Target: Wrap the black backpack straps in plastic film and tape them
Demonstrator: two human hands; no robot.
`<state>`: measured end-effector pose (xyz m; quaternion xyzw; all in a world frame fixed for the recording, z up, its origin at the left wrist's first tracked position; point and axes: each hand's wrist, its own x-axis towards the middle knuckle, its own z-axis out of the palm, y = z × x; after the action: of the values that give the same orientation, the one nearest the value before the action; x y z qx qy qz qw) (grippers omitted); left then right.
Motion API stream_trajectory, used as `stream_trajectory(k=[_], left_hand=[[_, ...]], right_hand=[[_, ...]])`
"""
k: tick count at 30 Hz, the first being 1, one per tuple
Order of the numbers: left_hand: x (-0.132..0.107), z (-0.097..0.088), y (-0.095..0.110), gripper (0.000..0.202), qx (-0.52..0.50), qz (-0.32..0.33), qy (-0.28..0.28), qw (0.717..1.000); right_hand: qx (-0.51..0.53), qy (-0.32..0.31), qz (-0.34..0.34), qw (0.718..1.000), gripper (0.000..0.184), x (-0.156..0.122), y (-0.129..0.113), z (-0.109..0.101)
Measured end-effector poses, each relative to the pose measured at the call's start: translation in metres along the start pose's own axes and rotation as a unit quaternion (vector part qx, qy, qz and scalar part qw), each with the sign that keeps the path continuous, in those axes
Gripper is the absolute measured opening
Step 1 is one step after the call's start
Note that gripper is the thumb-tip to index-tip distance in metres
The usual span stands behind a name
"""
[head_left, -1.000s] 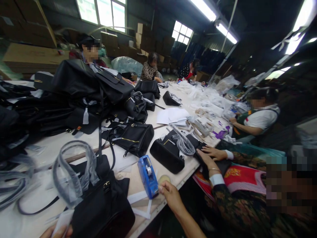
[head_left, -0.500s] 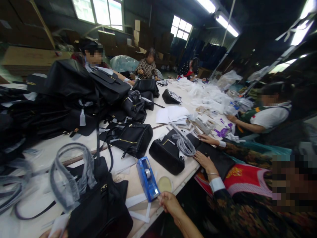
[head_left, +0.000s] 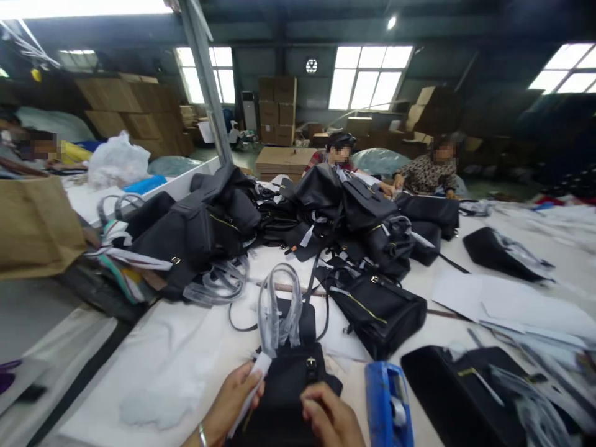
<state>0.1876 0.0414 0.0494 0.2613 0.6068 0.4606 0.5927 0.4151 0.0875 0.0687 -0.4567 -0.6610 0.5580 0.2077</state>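
Note:
A black bag (head_left: 284,391) lies in front of me, its handles (head_left: 266,313) wrapped in clear plastic and standing up. My left hand (head_left: 233,394) is closed on a white paper strip (head_left: 250,397) along the bag's left side. Over the front of the bag, to the right of the strip, is my right hand (head_left: 333,413), with thumb and fingers pinched together. Whatever its fingertips may hold is too small to make out. Just right of that hand, a blue tape dispenser (head_left: 378,397) stands on the table, partly cut off by the lower edge.
Black bags (head_left: 195,230) are heaped across the far side of the table. Another black bag (head_left: 379,307) lies beyond the dispenser, and one more (head_left: 447,397) to its right. White sheets (head_left: 488,295) lie at right. Co-workers sit at the far side; a cardboard box (head_left: 40,230) stands left.
My view has swung left. My right hand has moved from the tape dispenser's end to over the black bag. My left hand still holds the white paper strip.

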Motion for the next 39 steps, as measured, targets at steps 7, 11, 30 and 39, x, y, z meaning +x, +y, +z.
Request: stream_trajectory(k=[7,11,30,39], left_hand=[[0.000,-0.006,0.003,0.038,0.005,0.056,0.009,0.998],[0.003,-0.007,0.001,0.041,0.002,0.051,0.014,0.999],[0.029,-0.027,0.011,0.040,-0.154,-0.068,-0.098,0.981],[0.032,-0.038,-0.002,0.027,-0.377,-0.114,-0.124,0.911]], right_hand=[[-0.111,-0.046,-0.155,0.981,0.016,0.081,-0.052,0.049],[-0.200,-0.061,-0.161,0.964,0.020,0.092,-0.047,0.053],[0.112,-0.120,0.058,0.985,0.035,0.128,-0.005,0.067],[0.189,-0.177,-0.039,0.965,0.023,0.141,-0.016,0.086]])
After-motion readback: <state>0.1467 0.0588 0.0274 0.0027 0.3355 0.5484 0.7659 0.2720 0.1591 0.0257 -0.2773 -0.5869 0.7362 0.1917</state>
